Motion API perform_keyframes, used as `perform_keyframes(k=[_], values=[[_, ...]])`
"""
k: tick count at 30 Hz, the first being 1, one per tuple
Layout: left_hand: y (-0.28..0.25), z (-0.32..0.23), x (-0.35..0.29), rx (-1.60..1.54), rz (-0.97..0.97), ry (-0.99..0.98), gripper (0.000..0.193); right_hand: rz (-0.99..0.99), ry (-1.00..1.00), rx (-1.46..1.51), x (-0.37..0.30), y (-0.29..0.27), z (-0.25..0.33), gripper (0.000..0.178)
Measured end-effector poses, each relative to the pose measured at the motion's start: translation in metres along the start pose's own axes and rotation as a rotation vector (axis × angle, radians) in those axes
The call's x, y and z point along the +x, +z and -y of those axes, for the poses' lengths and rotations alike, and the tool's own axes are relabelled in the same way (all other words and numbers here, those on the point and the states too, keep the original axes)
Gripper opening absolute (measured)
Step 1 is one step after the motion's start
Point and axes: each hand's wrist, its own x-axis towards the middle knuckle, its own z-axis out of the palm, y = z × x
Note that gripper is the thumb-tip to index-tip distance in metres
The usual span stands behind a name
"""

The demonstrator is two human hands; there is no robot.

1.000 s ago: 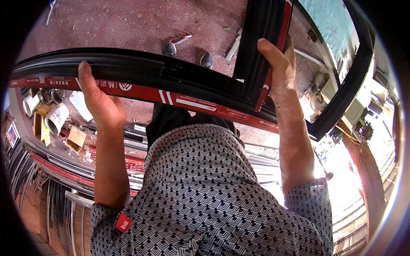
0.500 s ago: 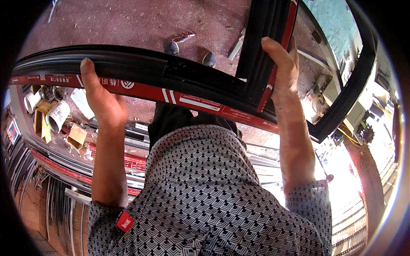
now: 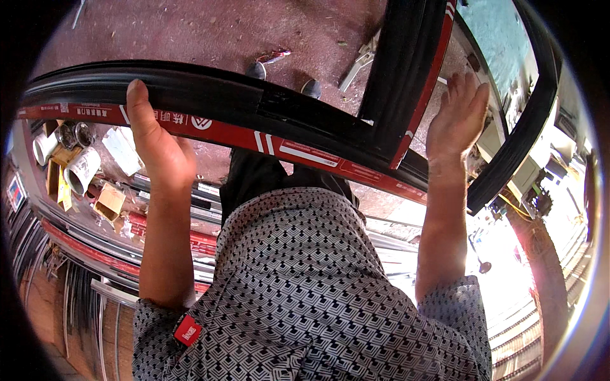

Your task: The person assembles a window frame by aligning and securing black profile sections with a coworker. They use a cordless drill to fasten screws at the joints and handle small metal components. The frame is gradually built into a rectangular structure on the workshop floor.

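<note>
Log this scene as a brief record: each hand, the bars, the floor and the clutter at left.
Left hand: gripping the long black profiled bar with a red strip, thumb over its face
Right hand: open, fingers extended, right of the upright black bar with a red edge
Bars: meeting at an angle
Floor: dull reddish surface, dark rounded shoes
Left clutter: tan open box, white cylindrical container

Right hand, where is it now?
In the head view, the right hand is open right of center, between the red-edged black bar and the outer black bar on its right.
</note>
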Motion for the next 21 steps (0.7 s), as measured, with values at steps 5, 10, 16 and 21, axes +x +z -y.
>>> perform_keyframes(k=[5, 10, 16, 21], values=[[0.002, -0.002, 0.004, -0.047, 0.002, -0.031, 0.071, 0.257, 0.343, -0.011, -0.049, 0.046, 0.005, 0.082], [0.012, 0.003, -0.003, -0.047, 0.013, -0.018, 0.062, 0.031, 0.142, -0.056, -0.026, 0.024, 0.003, 0.09], [0.013, 0.008, -0.01, -0.041, -0.027, 0.008, 0.061, -0.067, 0.066, 0.013, 0.0, -0.011, 0.011, 0.081], [0.01, 0.005, -0.007, -0.065, 0.06, -0.02, 0.062, 0.291, 0.387, 0.21, -0.04, 0.039, 0.02, 0.079]])
